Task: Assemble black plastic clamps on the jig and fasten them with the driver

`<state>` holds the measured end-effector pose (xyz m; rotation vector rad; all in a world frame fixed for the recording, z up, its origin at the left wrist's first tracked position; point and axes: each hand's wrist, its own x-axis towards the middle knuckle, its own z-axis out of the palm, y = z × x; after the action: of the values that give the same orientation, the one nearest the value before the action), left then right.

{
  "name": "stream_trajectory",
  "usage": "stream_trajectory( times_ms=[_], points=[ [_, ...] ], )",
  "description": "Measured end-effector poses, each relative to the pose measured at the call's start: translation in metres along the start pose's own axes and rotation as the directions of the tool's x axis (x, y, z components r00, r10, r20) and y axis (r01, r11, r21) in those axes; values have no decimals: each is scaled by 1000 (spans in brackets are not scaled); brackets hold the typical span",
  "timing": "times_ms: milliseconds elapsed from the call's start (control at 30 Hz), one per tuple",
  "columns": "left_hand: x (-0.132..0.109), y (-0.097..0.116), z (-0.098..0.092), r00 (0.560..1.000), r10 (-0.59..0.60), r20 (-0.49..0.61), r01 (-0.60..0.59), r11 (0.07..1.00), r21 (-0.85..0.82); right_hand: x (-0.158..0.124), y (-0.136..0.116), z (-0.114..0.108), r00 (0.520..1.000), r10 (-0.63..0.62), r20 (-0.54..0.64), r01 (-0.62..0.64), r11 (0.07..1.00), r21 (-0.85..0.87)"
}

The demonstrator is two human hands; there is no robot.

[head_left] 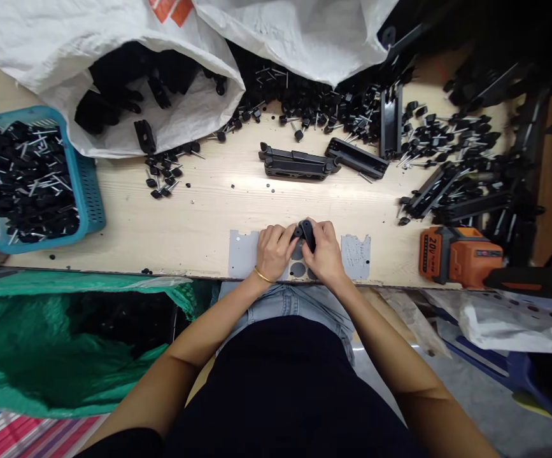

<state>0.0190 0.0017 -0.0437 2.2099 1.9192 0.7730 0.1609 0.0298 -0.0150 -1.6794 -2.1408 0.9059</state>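
Note:
My left hand [274,250], with a gold bangle at the wrist, and my right hand [324,252] meet at the table's front edge. Between them is a small black plastic part [307,234] with round ends. The fingers of both hands are closed on it, and they hide much of its shape. Beneath my hands lies a grey plate [243,253] with round holes, whose right end [356,256] looks scuffed. Farther back on the table are a long black folded assembly [298,163] and a black channel-shaped piece [358,158].
A blue basket [95,191] of black knobs with metal pins stands at left. White sacks [199,130] and loose knobs [323,111] fill the back. An orange battery tool [476,257] lies at right. Below left hangs a green sack [22,356].

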Motion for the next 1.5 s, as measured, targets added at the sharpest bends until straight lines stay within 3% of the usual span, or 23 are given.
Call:
stream_trajectory(
  times_ms=[300, 500, 667, 900, 1133, 1267, 1333, 1500],
  points=[
    [3, -2, 0, 995, -39, 89, 40, 999, -10, 0, 1, 1, 999, -37, -3, 38, 999, 25],
    [9, -9, 0, 978, 49, 201, -35, 997, -70, 2, 2, -1, 999, -52, 8, 52, 998, 42],
    [6, -4, 3, 988, -5, 151, 2, 1000, 22, 3, 3, -2, 998, -59, 6, 58, 997, 41],
    [16, -17, -2, 945, 137, 296, -138, 990, -17, 3, 2, -2, 997, -71, 12, 71, 997, 35],
    [43, -25, 1, 880, 322, 350, -275, 945, -178, 2, 2, 1, 998, -55, -13, 56, 998, 34],
    [31, -12, 7, 964, 128, 235, -87, 980, -177, 1, 1, 2, 998, -57, -3, 57, 998, 37],
    [25, -8, 10, 981, 51, 190, -15, 982, -186, 1, 1, 2, 999, -54, 5, 53, 998, 38],
    [33, -19, 11, 939, 222, 261, -155, 955, -255, 0, 1, 3, 999, -23, 23, 22, 999, 36]
  ],
)
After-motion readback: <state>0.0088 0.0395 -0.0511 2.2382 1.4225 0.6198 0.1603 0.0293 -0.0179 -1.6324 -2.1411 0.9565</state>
